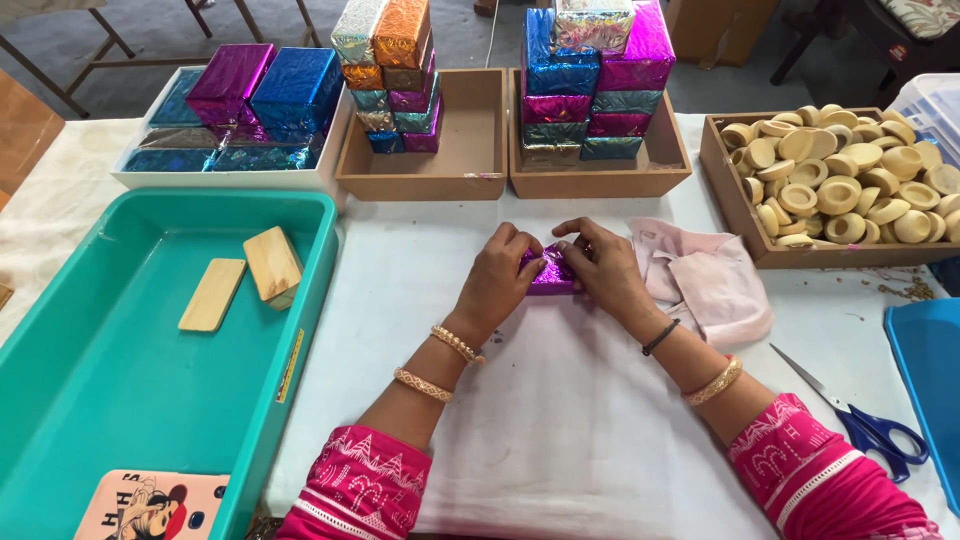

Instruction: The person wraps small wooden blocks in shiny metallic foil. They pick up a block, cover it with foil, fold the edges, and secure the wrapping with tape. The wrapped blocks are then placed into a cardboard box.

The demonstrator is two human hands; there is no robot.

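A: Pressing down at centre bench: left hand (497, 277) and right hand (608, 272) both on one small rectangular block wrapped in shiny purple foil (553, 272). Grip state?

B: Left grip curled over the block's left end, fingers bent, pinching foil. Right grip closed over the right end, fingertips (572, 232) folded onto the top edge. Block lies flat on the white cloth-covered bench (560, 430), between the two hands, touching both.

A: Appearance of the block?

B: Foil is crinkled, metallic magenta-purple, catching light. Only a narrow middle strip shows; ends are hidden under the fingers, so fold condition cannot be told.

A: Surroundings?

B: Pale pink cloth (705, 285) just right of the right hand. Blue-handled scissors (868, 425) further right, near the bench edge. Teal plastic tray (120, 400) at left holds two bare wooden blocks (245, 278). Behind: brown trays with stacked foil-wrapped blocks (595, 85), and a brown tray of round pale wooden cups (850, 175).
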